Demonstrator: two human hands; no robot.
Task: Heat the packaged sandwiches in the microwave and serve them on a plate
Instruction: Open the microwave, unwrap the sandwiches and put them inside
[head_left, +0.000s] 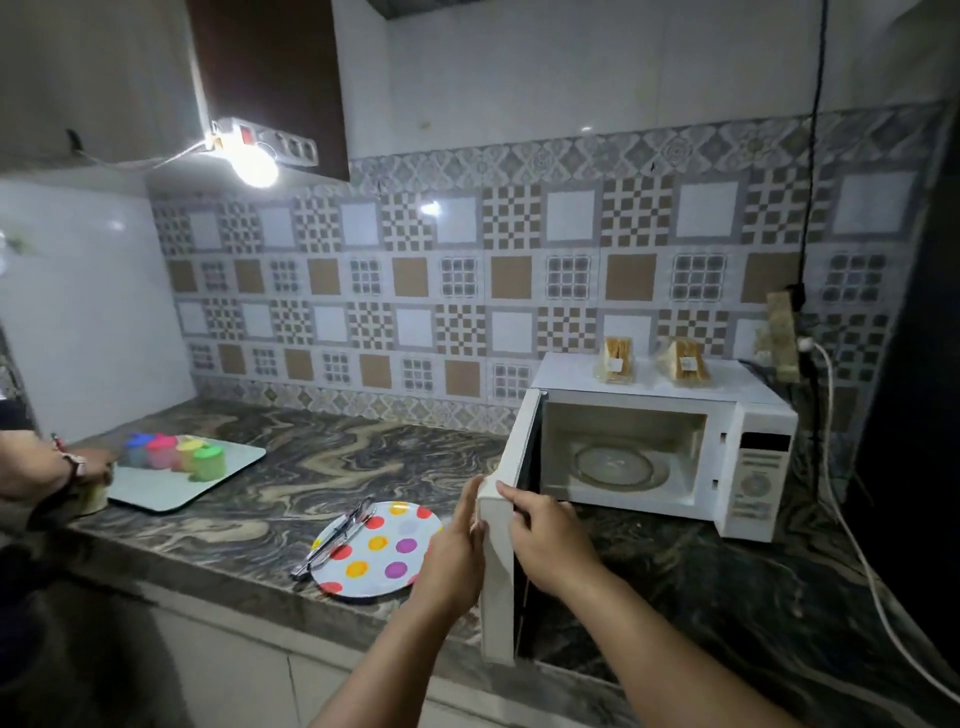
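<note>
A white microwave (748, 415) stands on the marbled counter at the right, its door (501, 571) swung wide open toward me. Inside, the glass turntable (613, 462) is bare. Two packaged sandwiches lie on top of the microwave, one (615, 361) left and one (683, 361) right. My left hand (457, 545) presses the outer face of the door and my right hand (545, 535) grips its top edge from the inner side. A polka-dot plate (384, 556) sits on the counter left of the door, with metal tongs (332, 540) resting on its left rim.
A pale tray (228, 467) with several coloured lidded cups (176, 454) lies at the counter's left. Another person's arm (47, 467) reaches in at the far left edge. A white power cord (852, 545) runs down the counter right of the microwave. A bright bulb (254, 161) hangs above.
</note>
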